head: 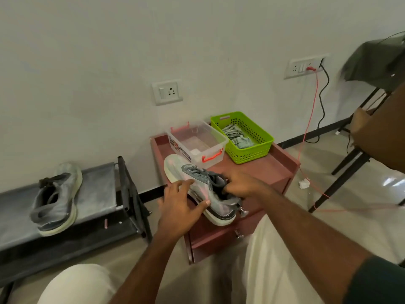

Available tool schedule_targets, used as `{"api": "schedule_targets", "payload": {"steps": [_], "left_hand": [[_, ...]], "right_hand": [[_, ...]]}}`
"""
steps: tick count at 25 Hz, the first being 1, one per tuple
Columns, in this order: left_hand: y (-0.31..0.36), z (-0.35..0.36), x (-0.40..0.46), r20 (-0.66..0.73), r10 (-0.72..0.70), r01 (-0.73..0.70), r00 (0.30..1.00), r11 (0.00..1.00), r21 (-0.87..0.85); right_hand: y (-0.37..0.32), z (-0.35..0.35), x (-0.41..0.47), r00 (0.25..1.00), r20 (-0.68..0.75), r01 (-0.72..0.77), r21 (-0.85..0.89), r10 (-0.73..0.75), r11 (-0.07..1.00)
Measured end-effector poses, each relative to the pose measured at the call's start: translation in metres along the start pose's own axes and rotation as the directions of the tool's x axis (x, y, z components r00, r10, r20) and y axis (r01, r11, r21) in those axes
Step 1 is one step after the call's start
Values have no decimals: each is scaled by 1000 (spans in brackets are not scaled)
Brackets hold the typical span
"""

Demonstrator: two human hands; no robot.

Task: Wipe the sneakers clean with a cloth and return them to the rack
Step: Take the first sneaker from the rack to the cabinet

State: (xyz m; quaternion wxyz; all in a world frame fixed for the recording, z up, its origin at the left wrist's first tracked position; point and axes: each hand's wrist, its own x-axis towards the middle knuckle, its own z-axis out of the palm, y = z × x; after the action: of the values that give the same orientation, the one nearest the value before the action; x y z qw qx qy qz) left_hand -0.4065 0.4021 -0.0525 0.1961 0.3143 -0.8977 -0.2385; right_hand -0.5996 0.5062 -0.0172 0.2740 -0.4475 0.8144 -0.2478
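A grey sneaker [198,185] with a pale sole lies on the reddish-brown cabinet [269,170], toe toward the wall. My left hand [179,202] holds its near side, thumb against the upper by the heel. My right hand [243,184] grips the collar at the shoe's opening. The second grey sneaker [57,198] rests on the top shelf of the dark rack [98,178] at the left. Folded cloths [237,136] lie in a green basket [252,152] at the cabinet's back right.
A clear plastic box [197,141] with orange latches stands behind the sneaker. A chair [359,154] with a draped cloth stands at the right, with red and black cables [311,119] running from a wall socket. A crumpled white scrap [304,183] lies on the floor.
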Motion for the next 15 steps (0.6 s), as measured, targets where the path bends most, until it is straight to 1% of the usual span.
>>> {"api": "schedule_targets", "payload": {"steps": [2, 4, 5, 7, 8, 9, 10, 11, 12, 13, 14, 15], "left_hand": [[-2, 7, 4, 15, 37, -38, 999, 995, 94], [-8, 14, 9, 61, 69, -78, 996, 983, 169], [-10, 15, 13, 77, 94, -107, 993, 977, 186], [-15, 10, 22, 110, 134, -150, 985, 976, 156], [-19, 7, 30, 117, 156, -173, 981, 972, 160], [-23, 4, 38, 112, 177, -196, 978, 963, 185], [-25, 1, 46, 110, 190, -211, 976, 951, 225], [-28, -2, 51, 123, 184, -210, 975, 945, 251], [-29, -4, 54, 135, 169, -200, 976, 945, 261], [-29, -6, 57, 141, 154, -187, 978, 947, 263], [-29, -7, 60, 137, 143, -174, 980, 951, 256], [-28, -9, 62, 136, 133, -164, 982, 953, 254]], "right_hand": [[-2, -3, 7, 999, -6, -45, -103, 44, 994], [-6, -4, 9, 994, -49, -106, -170, 99, 980], [-8, -6, 9, 988, -95, -140, -208, 122, 968], [-14, -2, 1, 974, -183, -185, -277, 137, 943], [-16, 1, -1, 966, -219, -197, -276, 138, 941], [-19, 4, -3, 962, -223, -216, -261, 159, 941], [-22, 6, -5, 967, -175, -223, -220, 186, 950], [-22, 6, -5, 971, -81, -234, -120, 226, 965], [-21, 0, -5, 961, 47, -273, 35, 271, 961], [-18, -12, -3, 942, 138, -327, 194, 304, 925], [-11, -27, 3, 941, 109, -338, 299, 320, 892], [-3, -43, 14, 947, -48, -282, 348, 317, 894]]}}
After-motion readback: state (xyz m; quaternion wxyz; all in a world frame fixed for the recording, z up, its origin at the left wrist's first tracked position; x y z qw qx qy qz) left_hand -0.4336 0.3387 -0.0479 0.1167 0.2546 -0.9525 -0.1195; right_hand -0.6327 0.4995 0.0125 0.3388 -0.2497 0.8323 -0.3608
